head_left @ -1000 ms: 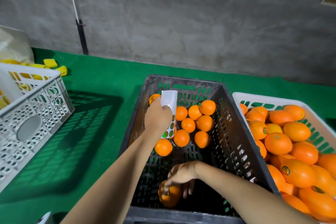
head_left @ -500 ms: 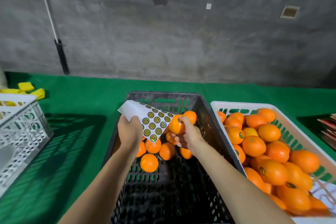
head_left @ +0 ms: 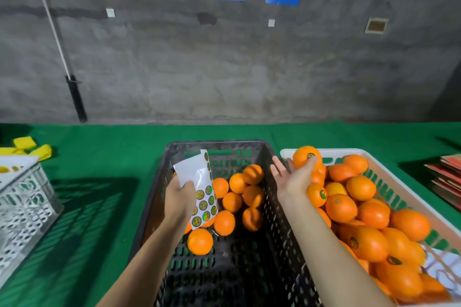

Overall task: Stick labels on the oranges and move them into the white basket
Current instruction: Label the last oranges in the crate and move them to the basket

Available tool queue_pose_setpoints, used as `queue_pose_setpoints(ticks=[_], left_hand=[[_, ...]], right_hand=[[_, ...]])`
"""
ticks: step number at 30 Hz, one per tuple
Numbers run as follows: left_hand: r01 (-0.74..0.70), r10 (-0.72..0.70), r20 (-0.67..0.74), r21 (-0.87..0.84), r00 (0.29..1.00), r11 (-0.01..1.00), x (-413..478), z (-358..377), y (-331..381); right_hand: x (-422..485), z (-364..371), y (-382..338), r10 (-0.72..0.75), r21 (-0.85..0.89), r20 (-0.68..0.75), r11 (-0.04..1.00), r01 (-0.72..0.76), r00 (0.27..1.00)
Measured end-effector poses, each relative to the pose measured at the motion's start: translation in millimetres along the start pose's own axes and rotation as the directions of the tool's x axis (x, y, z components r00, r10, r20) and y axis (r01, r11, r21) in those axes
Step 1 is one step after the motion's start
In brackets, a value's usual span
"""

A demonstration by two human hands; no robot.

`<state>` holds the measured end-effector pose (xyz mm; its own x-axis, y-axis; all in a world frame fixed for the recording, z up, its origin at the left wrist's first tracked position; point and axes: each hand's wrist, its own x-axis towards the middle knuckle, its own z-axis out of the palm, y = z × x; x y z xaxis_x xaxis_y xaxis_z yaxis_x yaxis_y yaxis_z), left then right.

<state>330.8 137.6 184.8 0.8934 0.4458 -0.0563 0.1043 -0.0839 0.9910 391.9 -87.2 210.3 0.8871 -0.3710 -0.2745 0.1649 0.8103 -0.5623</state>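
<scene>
My left hand grips a white label sheet with round green-gold stickers, held over the black crate. Several unlabelled oranges lie in that crate. Over the far left corner of the white basket, my right hand is palm up with its fingers spread straight. A labelled orange touches the thumb side of that hand, above the basket rim. The basket is piled with labelled oranges.
Everything stands on a green-covered table against a grey wall. A white lattice crate sits at the left edge, with yellow pieces behind it. A stack of red sheets lies at the right. A black pole leans on the wall.
My right hand picked an orange from the crate's near end, brought it up to the label sheet, then carried it right over the white basket and opened its fingers. The left hand stayed over the crate.
</scene>
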Motion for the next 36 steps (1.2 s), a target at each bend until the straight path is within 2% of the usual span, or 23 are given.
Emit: queue_pose_setpoints(ticks=[4, 7, 9, 10, 12, 13, 14, 15, 17, 18, 19, 20, 22, 25, 29, 31, 36], left_hand=[[0.018, -0.016, 0.065, -0.021, 0.998, 1.0, -2, 0, 2], [0.022, -0.019, 0.087, -0.026, 0.996, 0.999, -3, 0, 4], [0.028, -0.026, 0.098, -0.024, 0.995, 0.999, -4, 0, 5], [0.034, -0.031, 0.103, -0.021, 0.994, 0.999, -3, 0, 5], [0.057, -0.053, 0.114, -0.031, 0.992, 0.998, -2, 1, 5], [0.065, -0.06, 0.119, -0.039, 0.991, 0.997, -2, 1, 5], [0.066, -0.06, 0.124, -0.041, 0.991, 0.997, -2, 1, 5], [0.059, -0.054, 0.13, -0.034, 0.99, 0.998, -2, 1, 5], [0.048, -0.046, 0.141, -0.01, 0.989, 0.999, -4, 1, 5], [0.046, -0.046, 0.14, 0.0, 0.989, 0.999, -4, 0, 5], [0.046, -0.045, 0.137, 0.003, 0.99, 0.999, -4, 0, 6], [0.044, -0.043, 0.134, -0.003, 0.99, 0.999, -3, 0, 6], [0.041, -0.038, 0.129, -0.021, 0.991, 0.999, -3, 0, 7], [0.049, -0.044, 0.128, -0.037, 0.991, 0.998, -4, -2, 7], [0.071, -0.061, 0.145, -0.063, 0.988, 0.995, -3, -3, 7], [0.078, -0.064, 0.169, -0.076, 0.984, 0.994, -2, -2, 7], [0.159, -0.133, 0.238, -0.093, 0.962, 0.983, 1, 5, 6]], right_hand=[[8, -1, -9, 0.051, 0.194, -0.073, 0.98, -0.036, 0.996], [13, -4, -11, 0.06, 0.235, -0.082, 0.971, -0.039, 0.995], [12, -3, -8, -0.004, 0.15, -0.081, 0.989, 0.016, 0.997], [10, -2, -3, -0.05, 0.048, -0.074, 0.997, 0.054, 0.996], [3, 0, 10, -0.153, -0.284, 0.032, 0.946, 0.156, 0.988], [-3, 0, 18, -0.205, -0.453, 0.143, 0.856, 0.248, 0.968], [-9, 0, 26, -0.252, -0.588, 0.289, 0.715, 0.379, 0.924], [-16, -2, 34, -0.267, -0.671, 0.467, 0.514, 0.535, 0.843], [-26, -8, 50, -0.118, -0.617, 0.773, 0.092, 0.782, 0.624], [-30, -10, 58, -0.007, -0.53, 0.848, -0.04, 0.847, 0.53], [-33, -13, 64, 0.088, -0.457, 0.879, -0.125, 0.881, 0.468], [-33, -15, 69, 0.166, -0.413, 0.883, -0.169, 0.895, 0.439], [-34, -19, 76, 0.238, -0.409, 0.863, -0.19, 0.893, 0.446], [-37, -23, 77, 0.221, -0.487, 0.839, -0.104, 0.867, 0.498], [-45, -23, 83, 0.186, -0.518, 0.831, -0.086, 0.851, 0.525], [-48, -22, 84, 0.135, -0.505, 0.847, -0.095, 0.858, 0.514], [-50, -19, 83, 0.01, -0.423, 0.903, -0.15, 0.894, 0.429]])
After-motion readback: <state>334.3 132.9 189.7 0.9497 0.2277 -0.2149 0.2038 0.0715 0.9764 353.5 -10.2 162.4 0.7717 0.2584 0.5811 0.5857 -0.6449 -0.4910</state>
